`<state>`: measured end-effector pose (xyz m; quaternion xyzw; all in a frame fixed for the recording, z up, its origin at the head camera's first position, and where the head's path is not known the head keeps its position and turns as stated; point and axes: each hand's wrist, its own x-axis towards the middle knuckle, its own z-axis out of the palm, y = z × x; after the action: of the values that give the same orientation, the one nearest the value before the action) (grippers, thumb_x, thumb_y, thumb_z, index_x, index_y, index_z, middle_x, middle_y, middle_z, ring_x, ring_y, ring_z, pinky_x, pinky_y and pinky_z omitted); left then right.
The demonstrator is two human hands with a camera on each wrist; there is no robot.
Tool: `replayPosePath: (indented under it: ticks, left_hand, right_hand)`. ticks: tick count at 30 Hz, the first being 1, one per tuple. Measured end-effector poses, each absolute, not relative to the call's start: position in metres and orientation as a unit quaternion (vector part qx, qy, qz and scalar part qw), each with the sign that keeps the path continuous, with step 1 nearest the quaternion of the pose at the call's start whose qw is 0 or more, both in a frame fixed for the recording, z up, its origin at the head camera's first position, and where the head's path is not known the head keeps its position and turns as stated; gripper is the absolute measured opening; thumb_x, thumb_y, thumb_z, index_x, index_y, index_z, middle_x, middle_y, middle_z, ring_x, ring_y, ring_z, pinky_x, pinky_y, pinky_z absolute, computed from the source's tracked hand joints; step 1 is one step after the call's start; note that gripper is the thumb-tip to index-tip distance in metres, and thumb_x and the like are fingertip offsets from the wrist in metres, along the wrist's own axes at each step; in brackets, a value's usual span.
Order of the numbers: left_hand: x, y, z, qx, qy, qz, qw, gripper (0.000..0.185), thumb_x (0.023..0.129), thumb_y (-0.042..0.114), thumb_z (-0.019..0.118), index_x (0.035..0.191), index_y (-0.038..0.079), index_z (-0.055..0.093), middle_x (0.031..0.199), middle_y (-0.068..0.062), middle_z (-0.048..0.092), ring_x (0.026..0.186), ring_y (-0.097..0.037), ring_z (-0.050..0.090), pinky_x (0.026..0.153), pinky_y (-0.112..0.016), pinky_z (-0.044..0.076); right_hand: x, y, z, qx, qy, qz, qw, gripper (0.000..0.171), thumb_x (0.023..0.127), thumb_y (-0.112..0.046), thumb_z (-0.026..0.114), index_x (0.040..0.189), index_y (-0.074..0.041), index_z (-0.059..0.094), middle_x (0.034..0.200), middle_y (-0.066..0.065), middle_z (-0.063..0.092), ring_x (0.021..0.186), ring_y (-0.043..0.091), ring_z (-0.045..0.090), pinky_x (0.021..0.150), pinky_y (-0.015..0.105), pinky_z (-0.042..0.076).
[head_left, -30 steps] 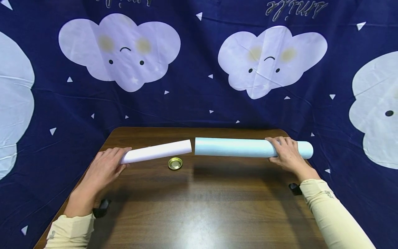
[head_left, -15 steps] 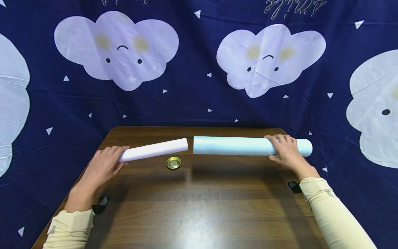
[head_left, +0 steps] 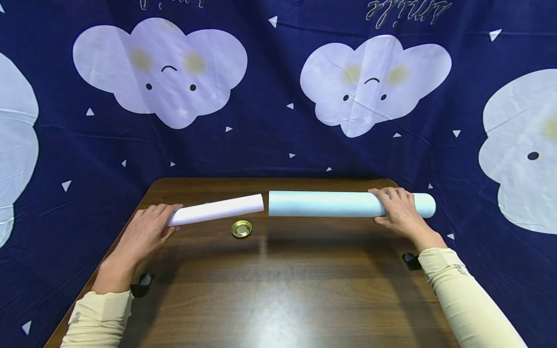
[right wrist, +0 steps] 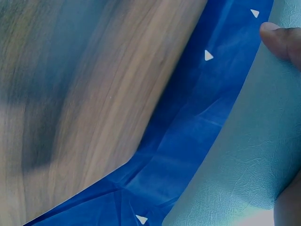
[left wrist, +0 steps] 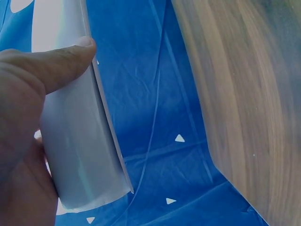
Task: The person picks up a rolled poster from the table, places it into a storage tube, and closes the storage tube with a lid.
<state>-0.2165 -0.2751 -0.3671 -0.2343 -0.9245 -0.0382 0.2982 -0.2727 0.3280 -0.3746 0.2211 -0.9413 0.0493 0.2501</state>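
My left hand [head_left: 145, 231] grips the left end of a white paper roll [head_left: 217, 210], which slants slightly up to the right. In the left wrist view the thumb lies across the roll [left wrist: 84, 136], and a loose paper edge runs along its side. My right hand [head_left: 400, 212] holds a thicker light-blue tube [head_left: 322, 204] from above, near its right end. Fine creases texture the blue tube [right wrist: 240, 150] in the right wrist view. Both are held over the far part of the table, almost end to end, with a narrow gap between them.
A small round gold lid [head_left: 241, 229] lies on the wooden table [head_left: 278, 285] just below the white roll. Behind the table hangs a dark blue cloth [head_left: 270, 96] with clouds and triangles. Rounded corners mark the table's far edge.
The gap between the white roll and the blue tube widened slightly, then narrowed again. The whole head view has shifted a little. Both hands keep their grips.
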Motion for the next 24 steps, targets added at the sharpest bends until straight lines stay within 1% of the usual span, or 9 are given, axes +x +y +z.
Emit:
replayPosePath:
  ticks: [7,24]
  left_hand:
    - [-0.219,-0.271,-0.368,-0.234,-0.929,-0.042,0.285,0.055,0.069,0.013,0.080,0.118,0.005,0.055,0.100,-0.016,0.065,0.090,-0.037,0.061,0.069,-0.046,0.041]
    - [-0.224,-0.264,-0.369,-0.244,-0.927,-0.040,0.283,0.054,0.069,0.013,0.080,0.118,0.006,0.056,0.101,-0.015,0.065,0.090,-0.035,0.061,0.068,-0.045,0.040]
  right_hand:
    - [-0.273,0.326,-0.374,0.219,-0.941,0.047,0.253,0.076,0.059,-0.018,0.084,0.126,-0.016,0.049,0.108,0.019,0.055,0.102,0.044,0.047,0.085,0.060,0.033]
    - [-0.273,0.322,-0.375,0.226,-0.939,0.048,0.254,0.078,0.059,-0.016,0.086,0.127,-0.016,0.048,0.111,0.020,0.054,0.104,0.046,0.046,0.087,0.061,0.032]
